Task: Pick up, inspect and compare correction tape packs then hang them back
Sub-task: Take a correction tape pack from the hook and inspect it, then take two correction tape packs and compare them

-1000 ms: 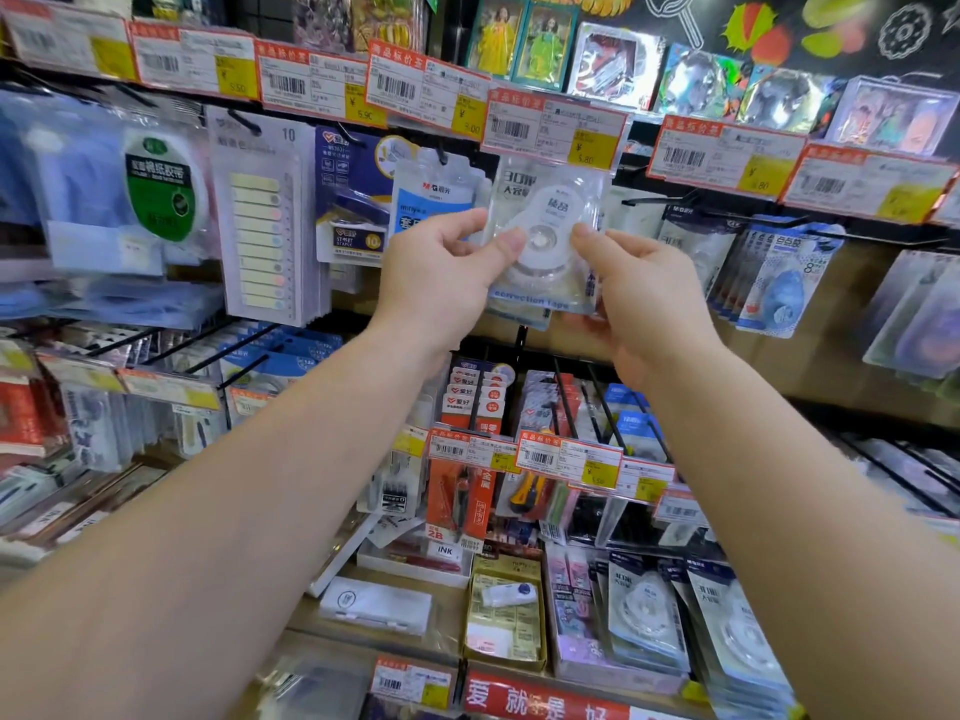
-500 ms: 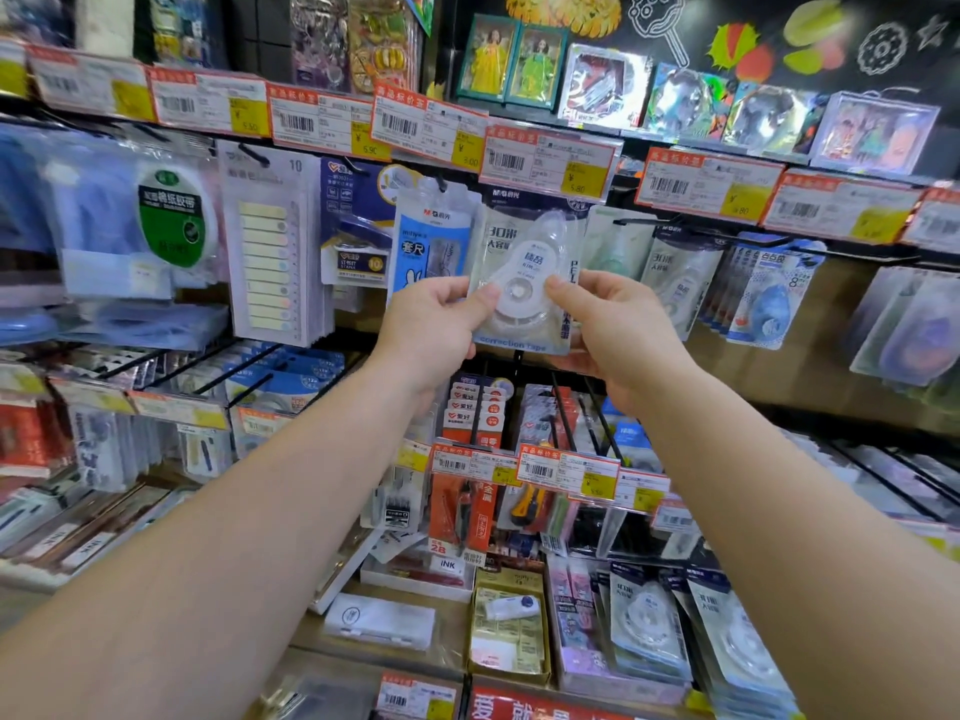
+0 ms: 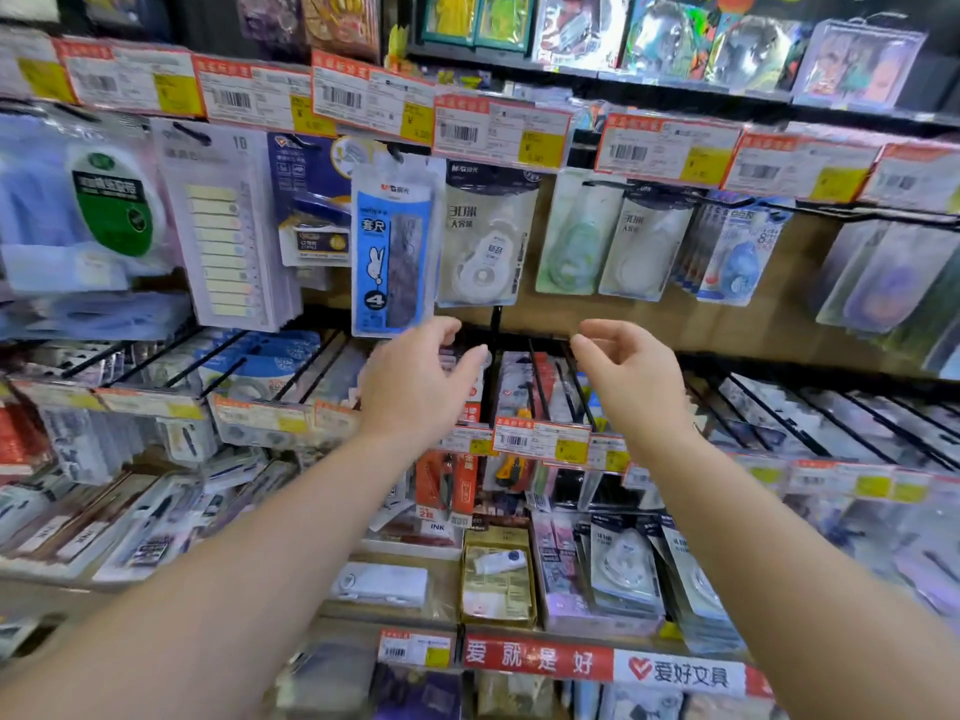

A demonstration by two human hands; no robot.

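Head view: correction tape pack hung on its hook in the upper row, between a blue pack and a green pack. Left hand and right hand were below it, fingers loosely curled, empty, touching nothing.

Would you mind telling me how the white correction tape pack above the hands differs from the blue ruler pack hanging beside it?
The correction tape pack is pale grey-white with a rounded white dispenser; the blue ruler pack shows a rabbit figure. The ruler pack hangs lower. Both hang from pegs, touched by neither hand.
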